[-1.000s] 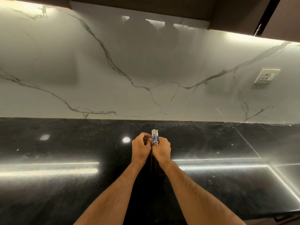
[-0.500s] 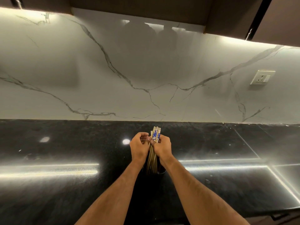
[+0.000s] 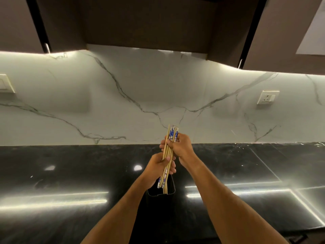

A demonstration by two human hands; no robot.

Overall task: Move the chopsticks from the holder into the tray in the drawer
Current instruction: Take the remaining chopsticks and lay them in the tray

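Over the black countertop (image 3: 70, 173), both hands hold 1 bundle of chopsticks (image 3: 168, 155), tilted a bit w/ top ends leaning right and away. Right hand (image 3: 182, 148) is wrapped around the upper part of the bundle, fingers curled closed on it just below the blue-and-white patterned tops. Left hand (image 3: 158, 167) is closed on the lower part, thumb across the front of the sticks, fingers behind. The 2 hands are stacked, nearly touching.

Count of sticks: approx 6–8, can't tell exactly since they overlap; at least 3 patterned ends show at top, and 2 more patterned ends point down at the bottom left, so the sticks aren't all facing the same way. Plain bamboo-colored shafts between.

Bottom tips sit at or just inside the mouth of 1 dark square holder (image 3: 161, 192), which stands on the counter between the forearms; most of the bundle is above its rim.

Behind: white marble-look backsplash (image 3: 123, 103) w/ grey veins, 2 wall outlets, one at right (image 3: 267, 97), one at far left edge (image 3: 5, 83). Dark upper cabinets (image 3: 149, 23) above. No drawer or tray in view.
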